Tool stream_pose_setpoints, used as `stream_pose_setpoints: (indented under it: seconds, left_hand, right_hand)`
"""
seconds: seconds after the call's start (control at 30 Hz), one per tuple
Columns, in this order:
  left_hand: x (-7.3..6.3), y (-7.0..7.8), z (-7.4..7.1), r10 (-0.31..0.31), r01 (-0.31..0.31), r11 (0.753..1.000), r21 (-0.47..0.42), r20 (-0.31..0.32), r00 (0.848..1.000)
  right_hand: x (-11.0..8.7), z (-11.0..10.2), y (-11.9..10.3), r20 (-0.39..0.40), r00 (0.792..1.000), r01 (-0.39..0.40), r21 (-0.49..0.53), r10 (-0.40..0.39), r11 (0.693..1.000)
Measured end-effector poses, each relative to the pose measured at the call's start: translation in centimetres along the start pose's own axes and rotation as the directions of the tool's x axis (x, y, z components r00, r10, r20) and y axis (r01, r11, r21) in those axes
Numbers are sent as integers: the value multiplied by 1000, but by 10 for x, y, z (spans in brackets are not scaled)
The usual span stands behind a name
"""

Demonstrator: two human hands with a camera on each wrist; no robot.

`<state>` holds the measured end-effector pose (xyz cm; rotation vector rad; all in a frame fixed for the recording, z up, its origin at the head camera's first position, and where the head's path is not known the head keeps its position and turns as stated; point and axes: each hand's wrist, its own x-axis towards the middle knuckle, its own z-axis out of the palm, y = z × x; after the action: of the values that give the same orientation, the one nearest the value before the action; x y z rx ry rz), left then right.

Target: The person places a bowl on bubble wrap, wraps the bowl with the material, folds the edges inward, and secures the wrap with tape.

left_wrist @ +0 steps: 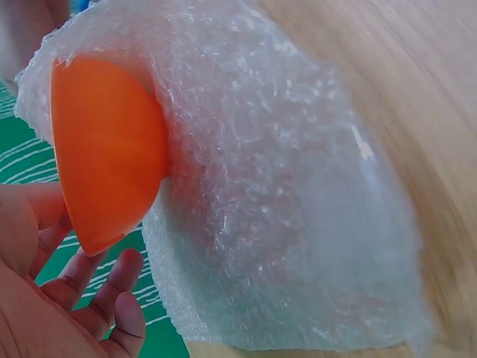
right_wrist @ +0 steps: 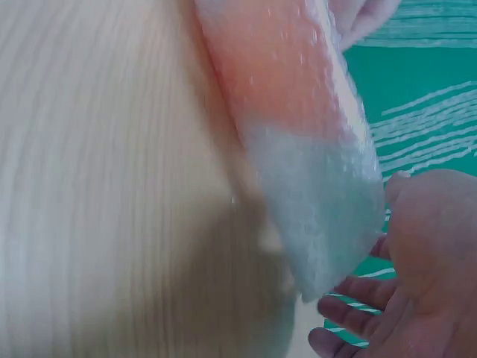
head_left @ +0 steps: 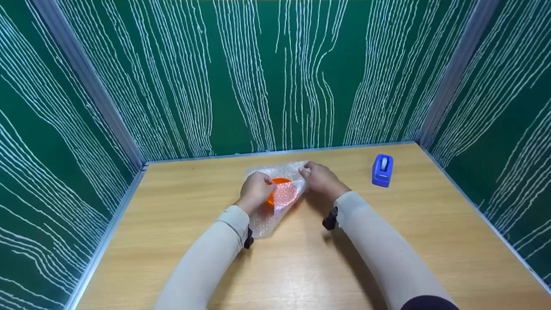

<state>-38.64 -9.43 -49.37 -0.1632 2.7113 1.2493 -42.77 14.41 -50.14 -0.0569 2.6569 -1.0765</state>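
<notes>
An orange bowl [head_left: 282, 181] lies on a sheet of clear bubble wrap [head_left: 263, 221], part of which is folded over the bowl's right side. My left hand [head_left: 255, 189] pinches the bowl's rim at its left. In the left wrist view the bare side of the bowl [left_wrist: 112, 149] shows, and the other fingers of the left hand [left_wrist: 59, 306] are spread below it. At the far right corner of the sheet, my right hand [head_left: 322, 177] pinches the bubble wrap [right_wrist: 320, 201] between thumb and forefinger. Through the folded layer the covered part of the bowl shows pinkish.
A blue tape dispenser [head_left: 382, 170] stands toward the back right of the wooden table [head_left: 185, 198]. Green panels [head_left: 301, 77] with wavy white lines rise behind the table and along both sides.
</notes>
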Motion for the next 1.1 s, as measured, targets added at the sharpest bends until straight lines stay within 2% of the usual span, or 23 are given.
stream_pose_setpoints:
  seconds: [0.17, 0.2, 0.3, 0.4, 0.43, 0.6, 0.7, 0.8, 1.0, 1.1]
  left_hand:
    - [5, -2, -1, -6, 6, 1000, -2, 10, 1000]
    - [19, -12, 4, 14, -14, 1000, -4, 7, 1000]
    - [20, -13, 4, 16, -16, 1000, 6, 10, 1000]
    - [18, -12, 5, 7, -7, 1000, -4, 8, 1000]
    - [4, -1, -1, -15, 15, 1000, -2, 8, 1000]
    - [-3, 2, 0, -25, 25, 1000, -8, -8, 1000]
    - [-4, 3, 0, -25, 25, 1000, -8, -8, 1000]
    - [-3, 2, -1, -26, 26, 1000, -13, -4, 1000]
    - [-1, 2, 0, -30, 30, 1000, -10, -4, 1000]
    - [-3, 0, 1, -27, 27, 1000, 2, -17, 999]
  right_hand:
    - [5, -3, 8, 41, 998, -54, 80, 50, 995]
    - [6, -4, 9, 43, 998, -53, 94, 50, 994]
    - [8, -4, 11, 44, 997, -74, 143, 69, 987]
    - [9, -3, 11, 38, 997, -66, 157, 61, 985]
    - [10, -3, 11, 38, 997, -65, 161, 60, 985]
    - [10, -3, 10, 56, 997, -69, 195, 59, 978]
    - [12, -4, 9, 32, 998, -62, 219, 57, 974]
    - [13, -6, 6, -13, 998, -50, 276, 55, 960]
    - [13, -7, 3, -79, 992, -51, 433, 95, 900]
    - [13, -6, 1, -103, 991, -25, 447, 79, 894]
